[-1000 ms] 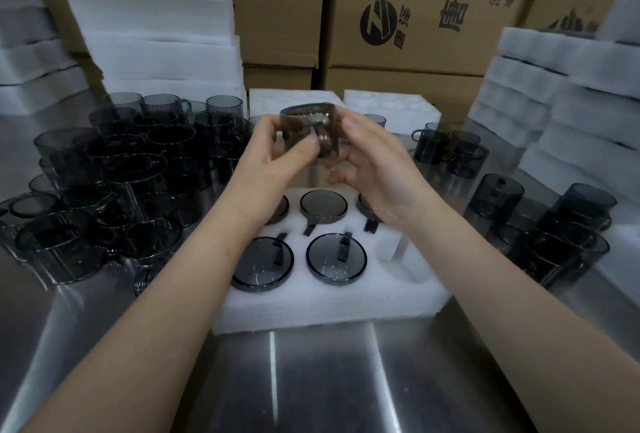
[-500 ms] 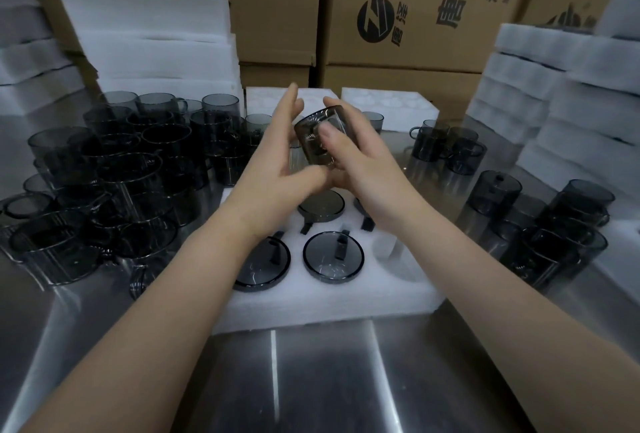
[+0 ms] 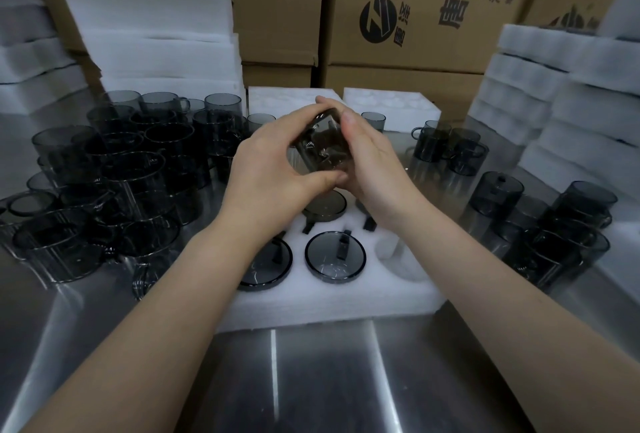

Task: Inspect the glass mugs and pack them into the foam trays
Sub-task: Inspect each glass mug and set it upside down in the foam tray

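Observation:
A smoky grey glass mug (image 3: 323, 145) is held tilted between both hands above the white foam tray (image 3: 329, 304). My left hand (image 3: 273, 169) wraps its left side with the thumb under it. My right hand (image 3: 370, 162) cups its right side, fingers over the top. Several mugs sit upside down in the tray's pockets, one of them a mug base (image 3: 335, 256) at the front. A round pocket (image 3: 401, 259) at the tray's front right holds nothing. The far pockets are partly hidden by my hands.
Many loose mugs crowd the steel table at the left (image 3: 114, 190) and right (image 3: 554, 228). Stacks of white foam trays (image 3: 149, 52) rise at both sides, two more lie behind. Cardboard boxes (image 3: 415, 17) wall the back. Bare steel (image 3: 311, 380) lies before the tray.
The mug has been turned in my hands from upright to tilted. My left hand opened flat, then closed round the mug again, and both hands sank slightly.

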Tool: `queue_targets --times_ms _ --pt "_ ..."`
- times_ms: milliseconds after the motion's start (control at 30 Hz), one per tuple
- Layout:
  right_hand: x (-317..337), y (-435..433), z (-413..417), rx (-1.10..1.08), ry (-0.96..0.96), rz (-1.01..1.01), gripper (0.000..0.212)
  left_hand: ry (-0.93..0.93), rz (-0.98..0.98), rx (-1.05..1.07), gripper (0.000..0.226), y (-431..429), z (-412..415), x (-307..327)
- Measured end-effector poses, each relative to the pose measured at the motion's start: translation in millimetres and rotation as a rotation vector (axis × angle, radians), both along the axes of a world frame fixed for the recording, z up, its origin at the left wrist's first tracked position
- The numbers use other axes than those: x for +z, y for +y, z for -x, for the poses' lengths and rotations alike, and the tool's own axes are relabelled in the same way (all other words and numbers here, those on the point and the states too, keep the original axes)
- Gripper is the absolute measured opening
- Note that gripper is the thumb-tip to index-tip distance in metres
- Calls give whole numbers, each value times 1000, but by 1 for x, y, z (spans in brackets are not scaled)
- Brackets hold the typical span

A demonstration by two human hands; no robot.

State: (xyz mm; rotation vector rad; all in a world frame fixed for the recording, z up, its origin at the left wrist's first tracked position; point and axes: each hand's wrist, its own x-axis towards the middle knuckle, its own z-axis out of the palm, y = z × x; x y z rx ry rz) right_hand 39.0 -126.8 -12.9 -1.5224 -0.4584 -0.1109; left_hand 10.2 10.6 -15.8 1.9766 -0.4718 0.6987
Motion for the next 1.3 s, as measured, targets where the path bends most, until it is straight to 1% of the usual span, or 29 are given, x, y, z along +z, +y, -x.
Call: queue_targets --times_ms 100,300,400,500,567,600,700,767,867,933,1067,1167,1200,1233,1267,1300 --pt "2 -3 -1 68 118 -147 37 -5 40 -45 77 0 1 1" --pt "6 -7 -3 129 286 -300 43 -27 93 -167 74 1 2 0" --pt "7 -11 -3 258 363 -382 47 -33 90 -214 74 0 1 -1" --pt "6 -13 -3 379 379 -336 57 19 122 -210 74 2 -2 -3" --pt "6 -13 -4 382 368 -291 64 36 113 -183 73 5 -3 -3" --pt "5 -13 -5 357 361 -281 65 44 92 -163 73 5 -3 -3" --pt "3 -14 -7 248 313 -276 53 52 48 -105 75 4 -3 -3" --pt "3 -12 -7 204 288 -250 53 31 40 -82 77 4 -2 -3" --pt "3 -10 -7 159 302 -246 50 -21 24 -86 65 4 -2 -2" --pt "3 -10 -8 141 310 -271 47 -33 42 -109 61 4 -2 -2" --pt "4 -12 -7 127 302 -301 40 -65 88 -182 60 4 -1 -2" --pt "5 -13 -6 118 299 -310 21 -64 125 -252 60 3 -1 -3" --pt "5 -13 -7 117 301 -319 18 -63 134 -269 60 2 -1 -3" --pt "6 -13 -7 138 315 -340 20 -59 144 -282 61 2 -1 -3" --pt "6 -13 -7 190 342 -363 27 -54 152 -287 61 2 -1 -3" --pt "7 -12 -7 259 378 -372 40 -44 154 -283 61 2 -1 -3"
